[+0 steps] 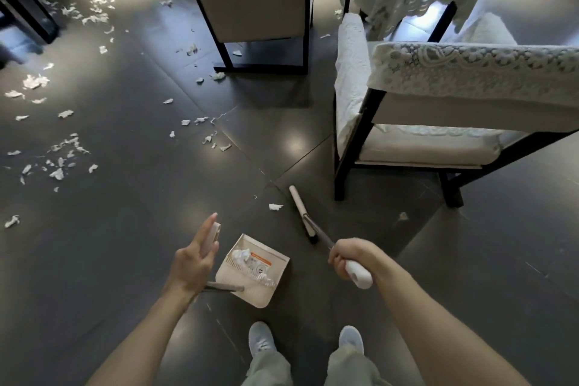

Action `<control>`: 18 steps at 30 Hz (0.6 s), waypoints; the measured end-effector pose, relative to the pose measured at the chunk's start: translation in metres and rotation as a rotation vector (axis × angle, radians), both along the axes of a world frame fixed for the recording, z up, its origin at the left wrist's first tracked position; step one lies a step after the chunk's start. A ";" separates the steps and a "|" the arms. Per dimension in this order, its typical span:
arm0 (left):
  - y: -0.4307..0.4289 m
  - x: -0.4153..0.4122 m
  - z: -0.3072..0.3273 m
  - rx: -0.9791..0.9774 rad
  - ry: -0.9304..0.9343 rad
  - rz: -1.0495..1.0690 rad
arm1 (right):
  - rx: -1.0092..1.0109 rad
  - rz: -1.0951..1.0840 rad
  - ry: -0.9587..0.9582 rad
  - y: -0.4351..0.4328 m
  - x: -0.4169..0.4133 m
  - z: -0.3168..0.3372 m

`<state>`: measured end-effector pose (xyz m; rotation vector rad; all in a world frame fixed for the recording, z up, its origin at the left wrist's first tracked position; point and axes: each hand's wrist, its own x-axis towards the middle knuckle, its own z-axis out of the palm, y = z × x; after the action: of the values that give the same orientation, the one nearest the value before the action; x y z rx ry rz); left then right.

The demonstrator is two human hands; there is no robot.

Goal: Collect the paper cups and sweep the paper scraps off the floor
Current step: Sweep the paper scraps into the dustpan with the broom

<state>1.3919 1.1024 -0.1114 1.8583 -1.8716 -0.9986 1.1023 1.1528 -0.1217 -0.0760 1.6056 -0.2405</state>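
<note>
My right hand (346, 255) grips the white end of the broom handle; its thin broom head (301, 211) rests on the dark floor in front of me. My left hand (195, 255) holds the white top of the dustpan handle, fingers partly stretched out. The beige dustpan (275, 263) stands on the floor between my hands with a few white scraps inside. One paper scrap (275, 206) lies just left of the broom head. Several more scraps (62, 160) are strewn across the floor to the left and toward the back. No paper cup shows.
A cushioned chair with a lace cover (438, 110) stands at the right, close to the broom. Another chair (257, 9) stands at the back centre, scraps near its legs. Dark furniture (28, 16) sits at the far left. My feet (261, 340) are at the bottom.
</note>
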 end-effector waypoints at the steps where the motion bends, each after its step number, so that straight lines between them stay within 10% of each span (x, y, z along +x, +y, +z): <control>1: -0.007 0.002 0.001 0.002 0.010 -0.018 | 0.004 -0.038 -0.004 -0.003 0.002 0.000; 18: -0.024 -0.127 0.007 0.042 0.287 -0.271 | -0.115 -0.531 0.327 0.102 -0.129 0.010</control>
<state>1.2646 1.0782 -0.1048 1.4146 -1.9667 -1.3232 0.9731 1.2547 -0.1119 0.2379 1.9159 -0.7631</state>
